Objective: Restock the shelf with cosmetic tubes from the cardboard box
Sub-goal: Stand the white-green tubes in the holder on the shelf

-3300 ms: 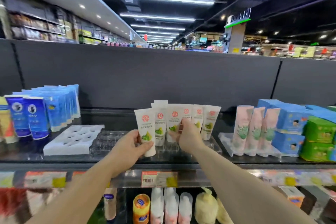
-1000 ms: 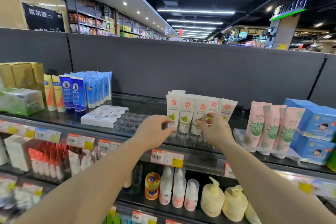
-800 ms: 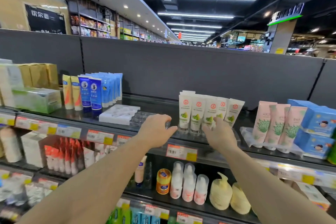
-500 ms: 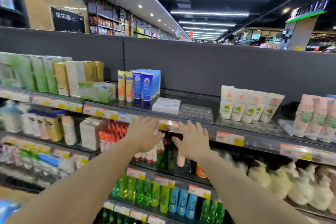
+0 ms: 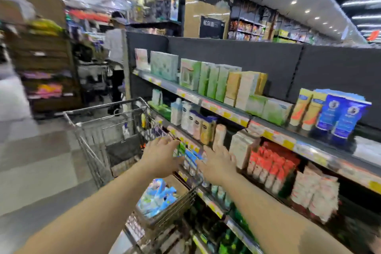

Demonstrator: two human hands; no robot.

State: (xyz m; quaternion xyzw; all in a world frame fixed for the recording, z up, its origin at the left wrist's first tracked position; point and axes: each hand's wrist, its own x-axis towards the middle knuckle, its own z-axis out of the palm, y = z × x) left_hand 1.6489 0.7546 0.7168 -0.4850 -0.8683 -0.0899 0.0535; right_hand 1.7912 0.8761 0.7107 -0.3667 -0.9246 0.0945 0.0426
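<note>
In the aisle, the head view has swung left from the white tubes to a wire trolley [image 5: 115, 142]; the left hand [image 5: 161, 158] and right hand [image 5: 216, 166], both empty with fingers spread, have left the shelf [image 5: 226, 112], likely reaching for more stock. Glossy blue packs [image 5: 156, 198] fill the trolley's basket; no cardboard box is discernible through the blur.

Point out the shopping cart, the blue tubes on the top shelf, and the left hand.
shopping cart [image 5: 107, 107]: head view, on its metal top rail.
blue tubes [image 5: 343, 117]: head view, on the front tube's blue face.
left hand [image 5: 160, 156]: head view, on the back of the hand.
</note>
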